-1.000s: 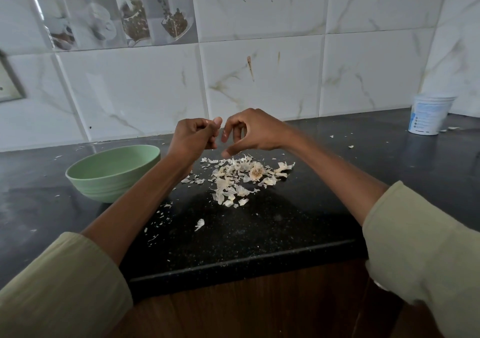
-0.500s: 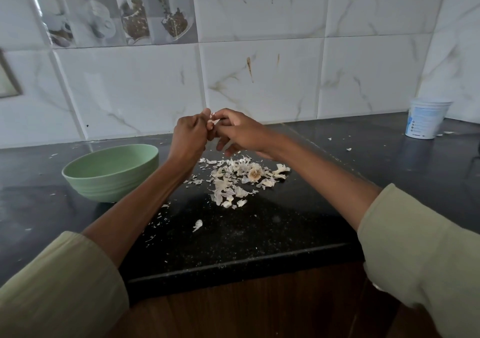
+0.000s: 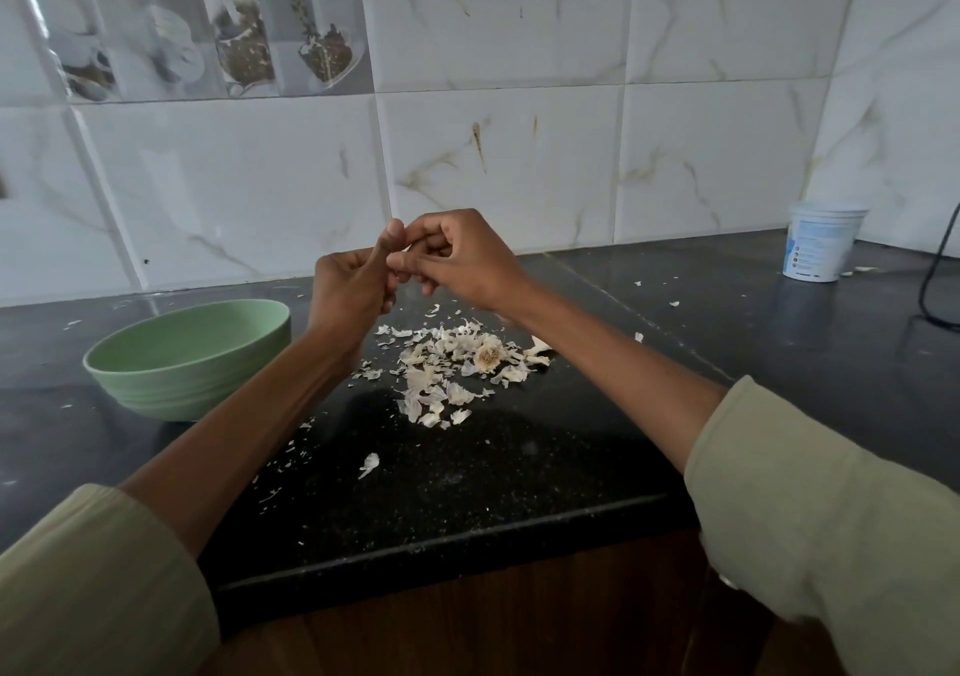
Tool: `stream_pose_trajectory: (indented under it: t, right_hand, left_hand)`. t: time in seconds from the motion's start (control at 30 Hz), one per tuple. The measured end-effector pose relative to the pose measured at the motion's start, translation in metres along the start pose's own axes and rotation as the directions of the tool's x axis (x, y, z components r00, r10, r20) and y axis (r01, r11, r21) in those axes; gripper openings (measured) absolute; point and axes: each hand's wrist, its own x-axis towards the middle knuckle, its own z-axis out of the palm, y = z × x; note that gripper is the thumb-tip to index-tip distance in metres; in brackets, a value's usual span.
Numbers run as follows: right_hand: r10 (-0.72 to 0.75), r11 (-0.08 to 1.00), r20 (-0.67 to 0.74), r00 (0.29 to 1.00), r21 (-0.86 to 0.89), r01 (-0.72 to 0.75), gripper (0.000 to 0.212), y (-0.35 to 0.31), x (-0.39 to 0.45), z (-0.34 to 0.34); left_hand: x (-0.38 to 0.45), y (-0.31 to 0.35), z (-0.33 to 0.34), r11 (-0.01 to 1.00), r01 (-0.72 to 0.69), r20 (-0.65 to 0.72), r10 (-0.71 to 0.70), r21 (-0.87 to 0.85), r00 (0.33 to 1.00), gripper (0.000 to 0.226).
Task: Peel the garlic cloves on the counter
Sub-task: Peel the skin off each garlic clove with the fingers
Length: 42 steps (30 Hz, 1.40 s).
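Observation:
My left hand and my right hand meet above the black counter, fingertips pressed together around something small. The garlic clove itself is hidden between the fingers. Below the hands lies a pile of pale garlic skins with a garlic root base in it. A light green bowl stands on the counter to the left of my left wrist.
A white plastic tub stands at the back right by the tiled wall, with a black cable beside it. Loose skin flakes dot the counter toward its front edge. Brown cabinet wood lies below.
The hands came together from slightly apart and now sit a little higher, fingers interlocked at the tips. The skins and bowl have not moved.

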Motion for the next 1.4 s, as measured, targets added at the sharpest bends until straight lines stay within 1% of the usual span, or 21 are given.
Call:
stream_pose_trajectory:
  t: [0.1,0.17,0.27,0.33,0.43,0.5,0.57,0.67,0.8,0.9,1.03,1.13,1.27,1.33,1.4]
  right_hand:
    - [0.032,0.997,0.02,0.999,0.07,-0.034,0.024,0.002,-0.001,-0.007]
    - [0.023,0.999,0.022,0.999,0.048,-0.024,0.022,0.002,-0.001,-0.011]
    - [-0.017,0.994,-0.016,1.0,-0.107,0.015,0.016,0.003,0.002,-0.014]
    - [-0.016,0.974,-0.037,0.999,-0.226,0.007,0.012,0.007,0.003,-0.013]
    - [-0.021,0.926,-0.047,0.999,-0.378,0.002,0.019,0.012,0.004,-0.009]
    - [-0.068,0.889,-0.062,0.996,-0.456,0.032,0.023,0.013,0.006,-0.008]
    - [-0.111,0.839,-0.074,0.991,-0.541,0.054,0.024,0.014,0.007,-0.006]
    - [-0.114,0.791,-0.088,0.99,-0.61,0.037,0.029,0.016,0.005,-0.003]
    - [-0.124,0.724,-0.078,0.989,-0.689,0.036,0.039,0.015,0.001,0.001]
    - [-0.117,0.703,-0.067,0.991,-0.71,0.035,0.045,0.014,-0.001,0.004]
    - [-0.073,0.7,-0.097,0.993,-0.714,-0.019,0.049,0.011,-0.002,0.007]
    - [-0.043,0.746,-0.127,0.991,-0.664,-0.053,0.054,0.011,-0.001,0.003]
    - [0.005,0.816,-0.165,0.986,-0.57,-0.099,0.055,0.013,0.0,0.003]
    - [0.04,0.846,-0.172,0.984,-0.518,-0.125,0.052,0.013,0.001,0.001]
    - [0.1,0.883,-0.142,0.985,-0.443,-0.154,0.046,0.013,0.0,-0.002]
  left_hand:
    - [-0.001,0.001,0.006,0.998,0.039,0.036,-0.038,-0.04,0.999,0.056]
    - [0.0,0.0,0.006,0.997,0.061,0.055,-0.058,-0.056,0.997,0.055]
    - [-0.001,-0.003,0.006,0.998,0.047,0.121,-0.042,-0.034,0.992,0.051]
    - [-0.002,-0.005,0.009,0.996,0.076,0.153,-0.069,-0.043,0.986,0.053]
    - [-0.003,-0.004,0.012,0.991,0.133,0.148,-0.127,-0.032,0.981,0.063]
    - [-0.002,-0.005,0.011,0.993,0.117,0.133,-0.118,0.01,0.984,0.066]
    - [-0.001,-0.006,0.008,0.995,0.098,0.113,-0.099,0.018,0.989,0.065]
    - [0.0,-0.007,0.007,0.997,0.066,0.115,-0.07,0.04,0.991,0.062]
    - [-0.001,-0.009,0.011,0.993,-0.009,0.128,-0.006,0.116,0.992,0.056]
    - [-0.003,-0.011,0.012,0.986,-0.066,0.142,0.044,0.155,0.989,0.049]
    - [-0.002,-0.013,0.01,0.973,-0.11,0.152,0.08,0.202,0.985,0.044]
    - [-0.004,-0.012,0.009,0.965,-0.16,0.182,0.122,0.21,0.976,0.033]
    - [-0.003,-0.01,0.008,0.963,-0.174,0.187,0.135,0.207,0.973,0.027]
    - [-0.002,-0.01,0.006,0.96,-0.187,0.176,0.152,0.209,0.973,0.025]
    - [-0.001,-0.01,0.003,0.953,-0.214,0.165,0.181,0.215,0.97,0.021]
